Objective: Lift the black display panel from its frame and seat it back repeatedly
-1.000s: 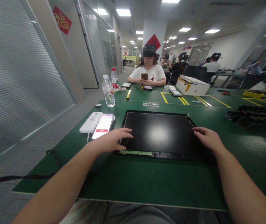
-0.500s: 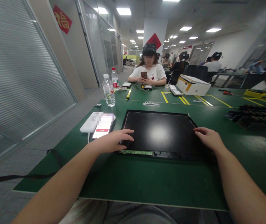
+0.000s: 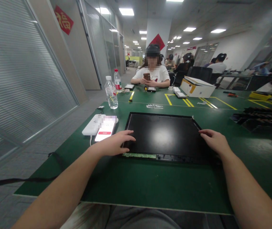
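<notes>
A black flat screen panel (image 3: pixel 164 135) in a dark frame lies on the green table (image 3: pixel 136 184) in front of me. Along its near edge a green circuit strip (image 3: pixel 139 156) shows at the left. My left hand (image 3: pixel 119 142) is at the panel's left edge, its fingers apart and reaching over the surface. At the right edge is my right hand (image 3: pixel 213 140), its fingertips near the frame and its fingers apart; the lower fingers are partly hidden. Neither hand visibly grips anything.
Left of the panel lie a lit phone (image 3: pixel 105 128) and a white box (image 3: pixel 91 125). Two bottles (image 3: pixel 112 95) stand behind them. Across the table a person (image 3: pixel 151 74) holds a phone. A white carton (image 3: pixel 198 87) and dark parts (image 3: pixel 257 119) are at the right.
My left hand has shifted very slightly left, its fingers a little closer to the panel's edge. My right hand has barely moved. The panel stays in place.
</notes>
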Available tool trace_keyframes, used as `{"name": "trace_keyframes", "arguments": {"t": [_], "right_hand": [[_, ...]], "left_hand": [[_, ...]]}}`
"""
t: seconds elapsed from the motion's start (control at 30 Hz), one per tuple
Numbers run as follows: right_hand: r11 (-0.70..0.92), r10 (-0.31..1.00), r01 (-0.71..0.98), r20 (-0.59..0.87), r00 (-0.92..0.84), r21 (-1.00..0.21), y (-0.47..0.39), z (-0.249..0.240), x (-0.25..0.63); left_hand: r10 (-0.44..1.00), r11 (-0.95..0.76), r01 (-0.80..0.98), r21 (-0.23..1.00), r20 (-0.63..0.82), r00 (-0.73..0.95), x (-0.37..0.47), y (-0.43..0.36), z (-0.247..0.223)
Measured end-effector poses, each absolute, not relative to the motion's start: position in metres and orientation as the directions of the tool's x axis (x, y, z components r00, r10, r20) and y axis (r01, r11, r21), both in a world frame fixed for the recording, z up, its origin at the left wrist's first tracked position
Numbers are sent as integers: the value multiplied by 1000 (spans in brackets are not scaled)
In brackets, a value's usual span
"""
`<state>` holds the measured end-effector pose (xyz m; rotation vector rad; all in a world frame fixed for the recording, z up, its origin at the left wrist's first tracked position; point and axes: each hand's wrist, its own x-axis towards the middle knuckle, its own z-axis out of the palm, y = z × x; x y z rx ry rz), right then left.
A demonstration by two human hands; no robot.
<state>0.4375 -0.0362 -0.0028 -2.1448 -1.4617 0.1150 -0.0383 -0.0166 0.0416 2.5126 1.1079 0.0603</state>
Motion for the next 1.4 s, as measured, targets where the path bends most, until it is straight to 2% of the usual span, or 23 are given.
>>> {"name": "trace_keyframes", "arguments": {"t": [0.13, 0.27, 0.53, 0.73, 0.9, 1.4], "right_hand": [[-313, 869, 848, 231, 437, -428, -35, -4, 445], [-361, 881, 845, 154, 448, -393, -31, -11, 456], [-415, 879, 839, 82, 470, -352, -27, -14, 461], [-461, 870, 809, -8, 492, -365, -31, -6, 452], [-470, 865, 806, -5, 502, -360, -33, -5, 450], [-477, 856, 785, -7, 517, -394, -31, -8, 452]], "left_hand": [[807, -558, 777, 290, -27, 590, -35, -12, 36], [875, -482, 855, 191, 73, 478, -28, -5, 25], [919, -391, 910, 135, 120, 377, -17, -1, 8], [930, -366, 909, 201, 123, 347, -18, 5, 1], [938, -345, 897, 276, 124, 323, -19, 9, 0], [943, -330, 894, 304, 140, 301, -18, 11, -2]]}}
